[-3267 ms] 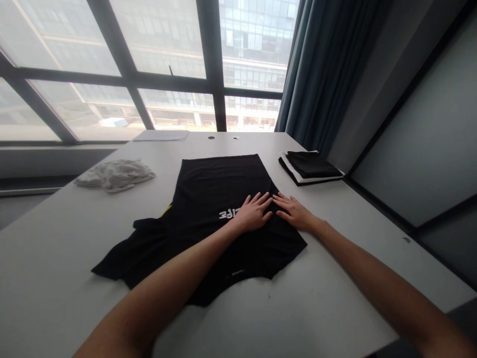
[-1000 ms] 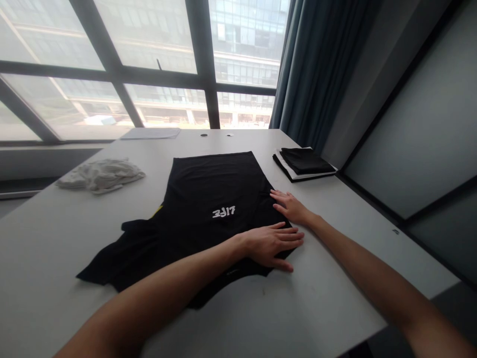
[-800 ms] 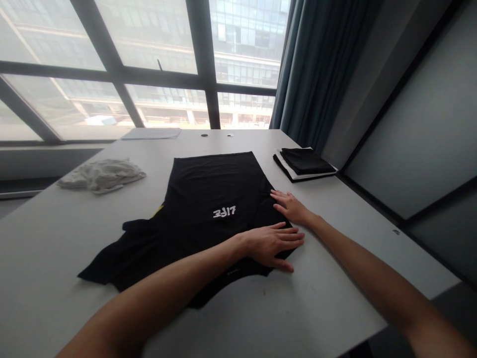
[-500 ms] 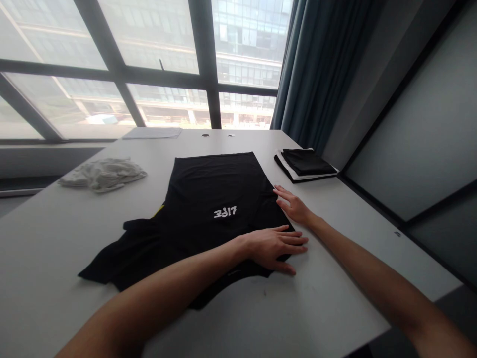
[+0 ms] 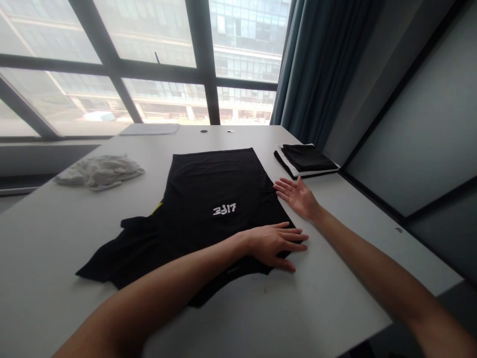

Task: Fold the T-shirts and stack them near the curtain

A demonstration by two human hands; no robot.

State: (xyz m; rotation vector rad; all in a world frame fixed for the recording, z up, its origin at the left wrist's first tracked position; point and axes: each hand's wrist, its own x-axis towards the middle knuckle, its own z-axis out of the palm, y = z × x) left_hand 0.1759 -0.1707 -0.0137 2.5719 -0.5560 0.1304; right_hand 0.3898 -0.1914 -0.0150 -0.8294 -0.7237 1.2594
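A black T-shirt [image 5: 212, 184] lies spread on the white table [image 5: 320, 298], its white lettering upside down from where I look. One sleeve reaches out to the left, and a bit of yellow shows at that edge. My left hand [image 5: 274, 243] rests flat across the near right part of the shirt, fingers spread, their tips just past its right edge. Beside the shirt's right edge is my right hand [image 5: 298, 198], turned on its side with the palm partly up. Its fingers are stretched out, and the fingertips meet the fabric edge.
A crumpled pale grey cloth [image 5: 100, 171] lies at the left of the table. Folded black and white garments [image 5: 307, 159] are stacked at the back right. Flat pale sheets [image 5: 151, 130] lie by the window. A blue curtain [image 5: 316, 69] and a frosted partition [image 5: 417, 124] stand on the right.
My right hand has rolled from palm down to its side, the thumb now upward, and shifted slightly right. My left hand stays on the shirt. The view has tilted a little.
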